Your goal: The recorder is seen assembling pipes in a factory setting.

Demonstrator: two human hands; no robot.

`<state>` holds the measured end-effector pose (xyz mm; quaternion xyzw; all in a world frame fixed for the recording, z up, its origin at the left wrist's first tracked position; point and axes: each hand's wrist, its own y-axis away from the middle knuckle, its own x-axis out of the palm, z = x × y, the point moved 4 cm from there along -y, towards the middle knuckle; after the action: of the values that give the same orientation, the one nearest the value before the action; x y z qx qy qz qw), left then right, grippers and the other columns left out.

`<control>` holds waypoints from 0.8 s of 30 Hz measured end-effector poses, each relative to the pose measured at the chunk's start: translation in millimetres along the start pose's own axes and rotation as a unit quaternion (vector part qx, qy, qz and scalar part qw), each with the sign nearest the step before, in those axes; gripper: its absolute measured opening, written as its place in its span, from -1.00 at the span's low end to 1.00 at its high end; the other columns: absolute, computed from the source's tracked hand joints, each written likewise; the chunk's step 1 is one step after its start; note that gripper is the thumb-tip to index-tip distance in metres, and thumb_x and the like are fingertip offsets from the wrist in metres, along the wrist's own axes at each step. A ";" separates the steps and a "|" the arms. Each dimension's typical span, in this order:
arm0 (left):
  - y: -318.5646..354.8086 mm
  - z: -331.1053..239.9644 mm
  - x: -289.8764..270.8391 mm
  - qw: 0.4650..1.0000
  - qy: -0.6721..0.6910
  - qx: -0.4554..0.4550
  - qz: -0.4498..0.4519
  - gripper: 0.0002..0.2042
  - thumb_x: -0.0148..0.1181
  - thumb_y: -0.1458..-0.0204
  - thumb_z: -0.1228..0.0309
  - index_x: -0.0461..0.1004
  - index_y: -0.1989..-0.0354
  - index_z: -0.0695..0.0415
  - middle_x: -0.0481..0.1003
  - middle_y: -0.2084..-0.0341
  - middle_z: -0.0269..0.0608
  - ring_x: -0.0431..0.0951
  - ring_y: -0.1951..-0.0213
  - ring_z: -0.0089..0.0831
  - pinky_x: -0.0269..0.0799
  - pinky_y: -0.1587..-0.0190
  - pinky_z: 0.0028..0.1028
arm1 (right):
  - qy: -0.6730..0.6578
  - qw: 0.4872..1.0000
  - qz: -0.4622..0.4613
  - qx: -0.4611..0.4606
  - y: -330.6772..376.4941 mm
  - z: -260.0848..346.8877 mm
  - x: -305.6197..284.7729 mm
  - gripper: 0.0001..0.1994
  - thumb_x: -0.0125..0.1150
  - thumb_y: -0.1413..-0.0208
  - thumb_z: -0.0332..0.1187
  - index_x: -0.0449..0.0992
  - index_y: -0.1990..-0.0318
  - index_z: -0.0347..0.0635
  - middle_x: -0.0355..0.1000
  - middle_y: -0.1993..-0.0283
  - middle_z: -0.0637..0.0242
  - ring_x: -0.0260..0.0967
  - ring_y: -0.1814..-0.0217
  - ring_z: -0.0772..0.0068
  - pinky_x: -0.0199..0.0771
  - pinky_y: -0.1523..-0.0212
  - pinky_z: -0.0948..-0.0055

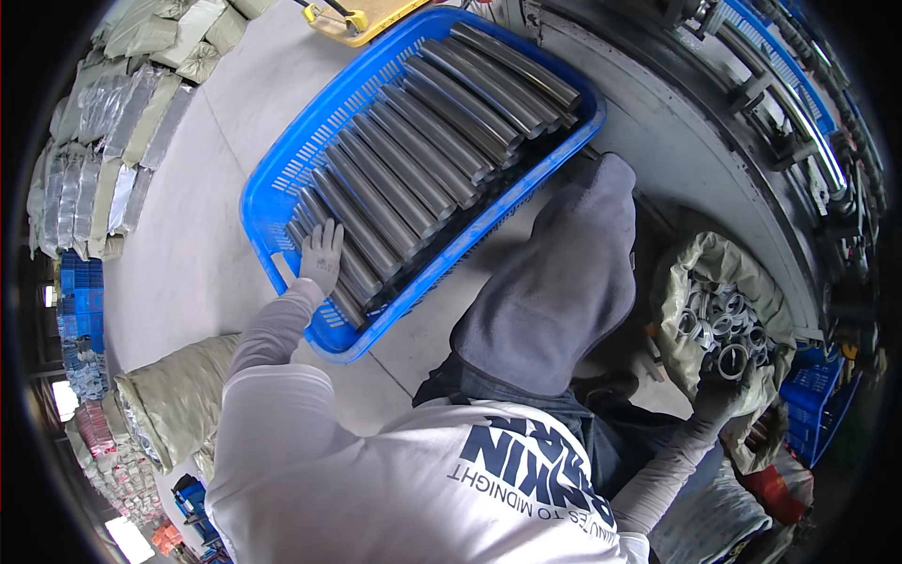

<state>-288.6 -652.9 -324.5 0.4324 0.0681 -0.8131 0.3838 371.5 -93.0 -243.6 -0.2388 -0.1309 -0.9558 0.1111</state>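
My left hand (322, 256), in a grey glove, lies with its fingers stretched over the near left end of a row of shiny metal tubes (413, 169). The tubes lie side by side in a blue plastic basket (252, 202) with slotted walls. At the right, my gloved right hand (719, 399) is at the near edge of an open woven sack (761, 273) of loose metal rings (722, 315). One larger-looking metal ring (732, 361) stands at its fingertips, seemingly gripped; the fingers are partly hidden.
Grey cloth (554, 282) covers my lap, right beside the basket. A machine (789, 103) with metal bars runs along the right. Wrapped bundles (113, 141) are stacked at the far left, and a stuffed sack (178, 395) lies nearer. A yellow-edged cart (362, 23) stands beyond the basket.
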 end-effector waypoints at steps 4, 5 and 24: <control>-15.3 -14.3 -10.4 0.997 0.051 -0.050 -0.043 -0.27 0.12 -0.20 0.36 0.09 -0.56 0.27 0.10 -0.57 0.01 0.15 -0.53 -0.11 0.16 -0.45 -0.13 | 0.471 0.858 0.013 -0.205 9.2 8.2 21.7 -0.58 0.15 -0.41 -0.40 0.41 -0.35 -0.34 0.46 -0.35 0.11 0.47 -0.32 0.32 0.62 -0.22 0.27; -24.8 -15.4 -22.0 0.994 0.092 -0.041 -0.049 -0.25 0.15 -0.18 0.36 0.10 -0.56 0.24 0.12 -0.56 0.01 0.14 -0.54 -0.10 0.15 -0.46 -0.13 | 0.385 0.909 -0.007 -0.156 9.3 7.7 20.5 -0.58 0.15 -0.40 -0.40 0.41 -0.34 -0.33 0.46 -0.35 0.12 0.47 -0.31 0.32 0.62 -0.22 0.27; -201.1 -97.6 -298.7 0.921 0.275 0.118 -0.248 -0.41 0.41 0.22 0.34 0.51 -0.13 0.01 0.55 0.14 -0.14 0.57 0.06 -0.08 0.44 -0.07 -0.08 | 0.172 0.983 0.023 -0.065 38.2 9.3 69.3 -0.51 0.06 -0.46 -0.13 0.44 -0.41 -0.18 0.47 -0.28 0.23 0.49 -0.27 0.29 0.60 -0.21 0.19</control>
<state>-263.4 -300.8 -203.6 0.6504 0.1799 -0.7333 0.0824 326.3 -136.5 -194.5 -0.0807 -0.0424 -0.9862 0.1382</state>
